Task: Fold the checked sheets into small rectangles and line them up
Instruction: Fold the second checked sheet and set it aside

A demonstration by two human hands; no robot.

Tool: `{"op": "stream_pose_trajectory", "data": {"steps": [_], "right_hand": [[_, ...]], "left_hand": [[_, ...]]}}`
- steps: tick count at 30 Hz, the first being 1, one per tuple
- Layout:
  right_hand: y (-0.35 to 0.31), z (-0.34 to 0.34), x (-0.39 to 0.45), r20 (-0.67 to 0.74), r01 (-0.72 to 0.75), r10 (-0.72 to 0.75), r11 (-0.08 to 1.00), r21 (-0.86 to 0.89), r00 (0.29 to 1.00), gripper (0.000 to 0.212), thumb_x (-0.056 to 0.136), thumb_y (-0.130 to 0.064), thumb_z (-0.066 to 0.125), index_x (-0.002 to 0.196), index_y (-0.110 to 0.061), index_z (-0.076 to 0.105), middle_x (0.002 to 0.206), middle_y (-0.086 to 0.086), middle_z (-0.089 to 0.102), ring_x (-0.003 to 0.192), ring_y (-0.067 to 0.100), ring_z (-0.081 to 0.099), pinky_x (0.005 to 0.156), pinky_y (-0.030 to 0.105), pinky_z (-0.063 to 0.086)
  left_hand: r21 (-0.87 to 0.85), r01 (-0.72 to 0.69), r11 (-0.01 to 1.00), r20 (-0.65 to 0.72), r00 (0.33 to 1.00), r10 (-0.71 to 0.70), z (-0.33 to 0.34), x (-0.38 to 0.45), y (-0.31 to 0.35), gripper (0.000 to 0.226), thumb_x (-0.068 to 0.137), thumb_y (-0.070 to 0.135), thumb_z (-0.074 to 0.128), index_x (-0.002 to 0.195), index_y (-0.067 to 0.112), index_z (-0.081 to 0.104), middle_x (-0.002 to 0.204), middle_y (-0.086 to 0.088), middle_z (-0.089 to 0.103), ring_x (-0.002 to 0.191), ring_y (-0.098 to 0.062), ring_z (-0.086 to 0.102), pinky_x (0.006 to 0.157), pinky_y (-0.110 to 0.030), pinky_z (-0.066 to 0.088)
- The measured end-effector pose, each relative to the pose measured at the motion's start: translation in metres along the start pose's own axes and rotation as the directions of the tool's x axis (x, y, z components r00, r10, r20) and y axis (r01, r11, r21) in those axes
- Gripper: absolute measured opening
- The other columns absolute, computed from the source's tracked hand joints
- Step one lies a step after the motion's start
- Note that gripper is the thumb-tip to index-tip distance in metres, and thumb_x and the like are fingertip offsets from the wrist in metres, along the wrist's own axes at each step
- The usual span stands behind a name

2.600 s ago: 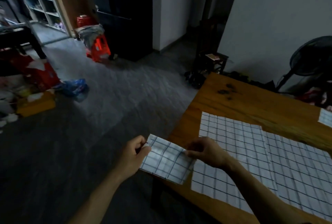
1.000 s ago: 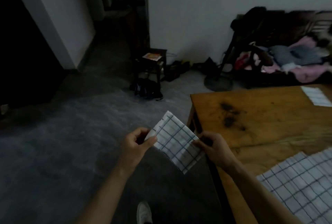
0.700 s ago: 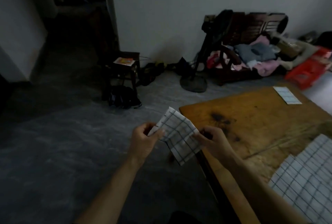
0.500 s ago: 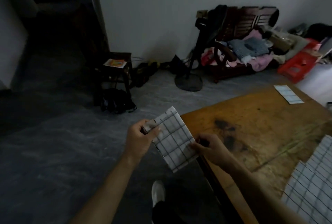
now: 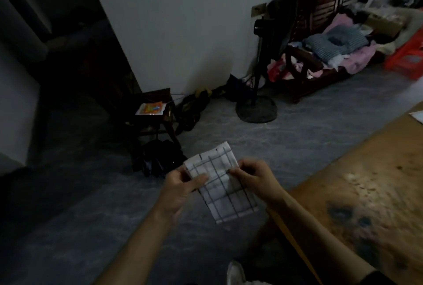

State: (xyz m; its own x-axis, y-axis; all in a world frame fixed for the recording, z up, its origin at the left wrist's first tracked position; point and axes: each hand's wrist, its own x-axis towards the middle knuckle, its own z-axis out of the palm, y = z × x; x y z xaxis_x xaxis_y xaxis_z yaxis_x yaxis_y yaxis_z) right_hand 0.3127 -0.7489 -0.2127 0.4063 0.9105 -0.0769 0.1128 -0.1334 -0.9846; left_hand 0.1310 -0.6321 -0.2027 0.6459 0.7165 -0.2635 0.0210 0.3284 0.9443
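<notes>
Two hands hold a folded checked sheet (image 5: pixel 223 181) in the air just left of a wooden desk (image 5: pixel 357 193). The left hand (image 5: pixel 180 184) pinches its left edge; the right hand (image 5: pixel 254 176) pinches its right edge. Beyond the desk stands a fan base (image 5: pixel 256 107).

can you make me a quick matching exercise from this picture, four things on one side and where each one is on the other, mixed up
Things:
1. checked sheet
2. orange packet
3. pile of clothes
4. dark stains

Places:
A. on the wooden bench by the wall
B. on the wooden table top
C. held in the air, pinched by the left hand and the right hand
D. on the small dark stool

Pairs: 1-C, 2-D, 3-A, 4-B
</notes>
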Motion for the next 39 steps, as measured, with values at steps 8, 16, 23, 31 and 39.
{"op": "stream_pose_trajectory", "data": {"steps": [8, 16, 23, 31, 39], "right_hand": [[0.012, -0.017, 0.098, -0.265, -0.189, 0.211, 0.976, 0.106, 0.941, 0.021, 0.093, -0.019, 0.063, 0.079, -0.003, 0.067, 0.063, -0.002, 0.065, 0.057, 0.006, 0.058, 0.054, 0.017, 0.048], [0.007, -0.035, 0.162, -0.495, -0.343, 0.317, 0.938, 0.039, 0.809, 0.016, 0.096, -0.022, 0.059, 0.086, -0.014, 0.069, 0.072, 0.001, 0.069, 0.063, 0.013, 0.062, 0.058, 0.024, 0.053], [0.013, -0.074, 0.161, -0.682, -0.445, 0.370, 0.893, 0.073, 0.631, 0.012, 0.092, -0.022, 0.066, 0.103, -0.021, 0.068, 0.093, 0.001, 0.073, 0.081, 0.014, 0.071, 0.070, 0.032, 0.060], [0.036, -0.178, 0.155, -0.831, -0.273, 0.369, 0.923, 0.273, 0.417, 0.011, 0.092, -0.019, 0.066, 0.091, -0.008, 0.066, 0.087, 0.010, 0.070, 0.080, 0.021, 0.069, 0.072, 0.034, 0.059], [0.047, -0.279, 0.130, -0.888, -0.242, 0.414, 0.899, 0.365, 0.201, 0.017, 0.094, -0.027, 0.061, 0.092, -0.011, 0.066, 0.089, 0.010, 0.069, 0.080, 0.023, 0.068, 0.070, 0.033, 0.059]], "left_hand": [[0.387, -0.071, 0.919, 0.136, 0.990, 0.019, -0.014, 0.137, -0.009, 0.028, 0.091, 0.017, 0.068, 0.069, 0.000, 0.060, 0.058, -0.002, 0.054, 0.059, -0.016, 0.052, 0.059, -0.035, 0.044], [0.434, -0.163, 0.886, 0.424, 0.905, -0.041, -0.004, 0.268, 0.029, 0.033, 0.091, 0.020, 0.067, 0.061, 0.013, 0.056, 0.053, 0.006, 0.048, 0.053, -0.007, 0.046, 0.054, -0.025, 0.039], [0.481, -0.310, 0.820, 0.669, 0.734, -0.115, 0.068, 0.348, 0.038, 0.029, 0.089, 0.022, 0.069, 0.066, 0.007, 0.060, 0.056, 0.004, 0.053, 0.055, -0.008, 0.049, 0.055, -0.029, 0.042], [0.453, -0.435, 0.778, 0.836, 0.510, -0.202, 0.211, 0.416, 0.031, 0.031, 0.090, 0.020, 0.068, 0.061, 0.016, 0.061, 0.058, 0.000, 0.058, 0.058, -0.008, 0.054, 0.058, -0.029, 0.045], [0.422, -0.514, 0.747, 0.897, 0.354, -0.264, 0.369, 0.452, 0.027, 0.023, 0.088, 0.018, 0.071, 0.067, 0.009, 0.068, 0.057, 0.003, 0.061, 0.055, -0.002, 0.053, 0.055, -0.022, 0.041]]}}
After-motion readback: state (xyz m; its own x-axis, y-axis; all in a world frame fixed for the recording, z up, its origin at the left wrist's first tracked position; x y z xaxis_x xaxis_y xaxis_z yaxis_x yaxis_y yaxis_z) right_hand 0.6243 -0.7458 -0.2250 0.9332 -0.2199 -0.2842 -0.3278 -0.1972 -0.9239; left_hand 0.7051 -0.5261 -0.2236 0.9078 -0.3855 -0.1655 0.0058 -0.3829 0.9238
